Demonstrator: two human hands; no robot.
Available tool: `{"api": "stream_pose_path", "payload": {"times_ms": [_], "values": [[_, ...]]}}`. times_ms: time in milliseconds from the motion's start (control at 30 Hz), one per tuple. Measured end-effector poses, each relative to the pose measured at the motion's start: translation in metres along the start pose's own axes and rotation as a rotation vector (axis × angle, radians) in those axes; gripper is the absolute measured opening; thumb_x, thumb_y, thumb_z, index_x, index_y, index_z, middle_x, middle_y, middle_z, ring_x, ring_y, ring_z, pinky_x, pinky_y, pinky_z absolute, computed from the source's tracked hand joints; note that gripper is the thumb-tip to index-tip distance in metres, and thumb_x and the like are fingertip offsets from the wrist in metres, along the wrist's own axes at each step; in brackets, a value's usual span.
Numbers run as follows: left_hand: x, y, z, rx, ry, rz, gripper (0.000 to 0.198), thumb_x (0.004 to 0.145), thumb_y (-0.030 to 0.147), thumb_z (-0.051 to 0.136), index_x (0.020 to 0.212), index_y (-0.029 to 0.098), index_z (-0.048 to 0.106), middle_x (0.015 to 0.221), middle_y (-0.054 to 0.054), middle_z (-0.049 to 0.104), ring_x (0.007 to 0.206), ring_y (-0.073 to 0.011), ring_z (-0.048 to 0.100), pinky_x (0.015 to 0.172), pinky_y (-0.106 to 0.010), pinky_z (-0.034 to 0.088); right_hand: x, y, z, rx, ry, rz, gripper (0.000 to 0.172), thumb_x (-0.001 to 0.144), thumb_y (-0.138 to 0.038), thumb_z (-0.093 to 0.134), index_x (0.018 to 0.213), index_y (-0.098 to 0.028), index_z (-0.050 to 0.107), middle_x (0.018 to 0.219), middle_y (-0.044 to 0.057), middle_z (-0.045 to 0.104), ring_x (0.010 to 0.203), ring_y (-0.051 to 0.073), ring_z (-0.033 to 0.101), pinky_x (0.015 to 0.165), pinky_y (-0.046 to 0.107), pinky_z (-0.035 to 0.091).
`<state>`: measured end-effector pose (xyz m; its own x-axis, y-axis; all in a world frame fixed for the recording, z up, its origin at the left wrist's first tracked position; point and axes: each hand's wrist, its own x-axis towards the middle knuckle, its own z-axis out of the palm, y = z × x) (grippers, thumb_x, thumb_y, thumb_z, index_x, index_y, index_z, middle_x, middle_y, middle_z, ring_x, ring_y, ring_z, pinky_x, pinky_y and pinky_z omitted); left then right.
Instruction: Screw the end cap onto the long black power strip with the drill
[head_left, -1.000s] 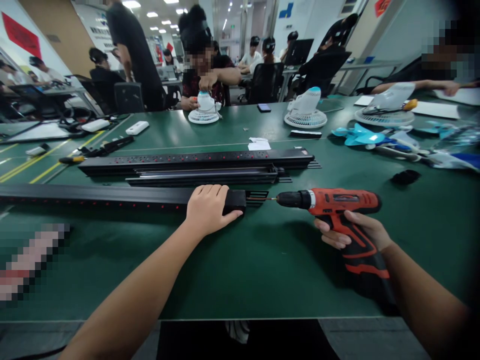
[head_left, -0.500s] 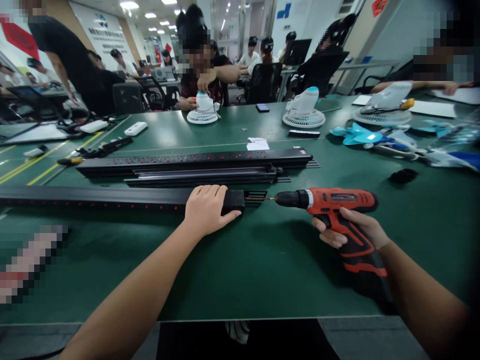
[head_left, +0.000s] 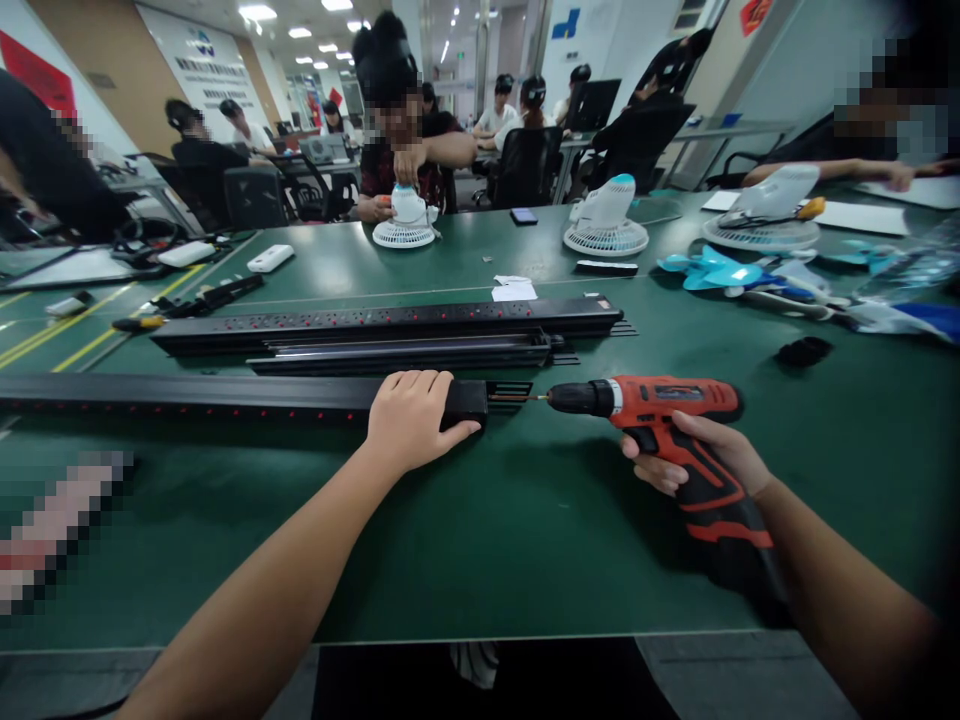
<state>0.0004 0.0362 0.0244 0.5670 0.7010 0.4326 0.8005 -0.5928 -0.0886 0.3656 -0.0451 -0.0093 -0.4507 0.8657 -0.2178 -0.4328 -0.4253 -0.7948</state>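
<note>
My left hand is wrapped over the right end of a long black power strip, thumb along its near side. Red dots line the strip's near face, and thin dark prongs stick out of its right end. In my right hand is a red and black cordless drill, held by its grip and pointing left. Its long thin bit lies in line with the strip's end, among the prongs; whether the tip touches a screw cannot be seen.
Behind lie a second black power strip and dark rails. White fans stand farther back, one under a co-worker's hands. Blue fan blades and a small black part are at right. A pixelated object lies front left.
The drill and my right hand have shifted very slightly left. My left hand stays on the strip. In the background at left, a standing person in black has moved left and lower.
</note>
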Motion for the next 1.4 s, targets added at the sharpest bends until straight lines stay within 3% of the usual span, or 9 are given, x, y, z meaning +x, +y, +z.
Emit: {"api": "stream_pose_path", "payload": {"times_ms": [167, 400, 600, 900, 1100, 1400], "values": [[0.000, 0.000, 0.000, 0.004, 0.002, -0.003, 0.056, 0.086, 0.066, 0.054, 0.113, 0.018, 0.060, 0.103, -0.011, 0.069, 0.097, -0.0306, 0.062, 0.090, -0.045, 0.043, 0.002, -0.002, -0.006, 0.070, -0.021, 0.125, 0.043, 0.086, -0.050, 0.056, 0.093, -0.009, 0.070, 0.050, 0.000, 0.048, 0.046, 0.014, 0.042, 0.045, 0.024, 0.044], [0.000, 0.000, 0.001, 0.001, -0.001, -0.004, 0.059, 0.085, 0.066, 0.054, 0.113, 0.015, 0.061, 0.103, -0.013, 0.069, 0.097, -0.0313, 0.062, 0.090, -0.046, 0.043, 0.000, 0.001, -0.008, 0.140, -0.054, 0.135, 0.044, 0.086, -0.048, 0.059, 0.098, -0.007, 0.071, 0.053, 0.001, 0.052, 0.049, 0.013, 0.047, 0.049, 0.022, 0.046], [0.000, 0.000, 0.001, 0.000, 0.000, -0.009, 0.058, 0.085, 0.066, 0.055, 0.113, 0.016, 0.061, 0.103, -0.012, 0.069, 0.097, -0.0307, 0.063, 0.091, -0.045, 0.043, -0.006, 0.003, -0.012, 0.187, -0.008, 0.155, 0.045, 0.086, -0.051, 0.059, 0.098, -0.009, 0.070, 0.058, 0.004, 0.058, 0.052, 0.014, 0.053, 0.052, 0.023, 0.050], [0.000, 0.001, 0.000, -0.007, -0.001, -0.013, 0.057, 0.085, 0.066, 0.055, 0.113, 0.017, 0.061, 0.103, -0.012, 0.068, 0.097, -0.0304, 0.063, 0.090, -0.044, 0.043, -0.003, 0.004, -0.022, 0.283, 0.039, 0.251, 0.046, 0.088, -0.059, 0.051, 0.099, -0.016, 0.065, 0.061, 0.001, 0.054, 0.051, 0.014, 0.052, 0.048, 0.024, 0.048], [0.000, 0.001, 0.000, 0.006, 0.001, -0.012, 0.058, 0.085, 0.066, 0.055, 0.114, 0.016, 0.060, 0.105, -0.011, 0.069, 0.098, -0.0304, 0.062, 0.090, -0.044, 0.043, -0.001, 0.004, -0.017, 0.295, 0.052, 0.236, 0.043, 0.088, -0.057, 0.051, 0.097, -0.017, 0.064, 0.060, 0.001, 0.051, 0.049, 0.014, 0.046, 0.045, 0.025, 0.044], [0.000, 0.001, 0.001, 0.007, 0.001, -0.009, 0.057, 0.085, 0.066, 0.055, 0.113, 0.017, 0.060, 0.103, -0.011, 0.068, 0.098, -0.0306, 0.062, 0.089, -0.045, 0.043, -0.001, 0.002, -0.005, 0.281, -0.027, 0.243, 0.045, 0.084, -0.055, 0.061, 0.092, -0.012, 0.069, 0.054, 0.000, 0.047, 0.051, 0.013, 0.043, 0.049, 0.023, 0.048]]}}
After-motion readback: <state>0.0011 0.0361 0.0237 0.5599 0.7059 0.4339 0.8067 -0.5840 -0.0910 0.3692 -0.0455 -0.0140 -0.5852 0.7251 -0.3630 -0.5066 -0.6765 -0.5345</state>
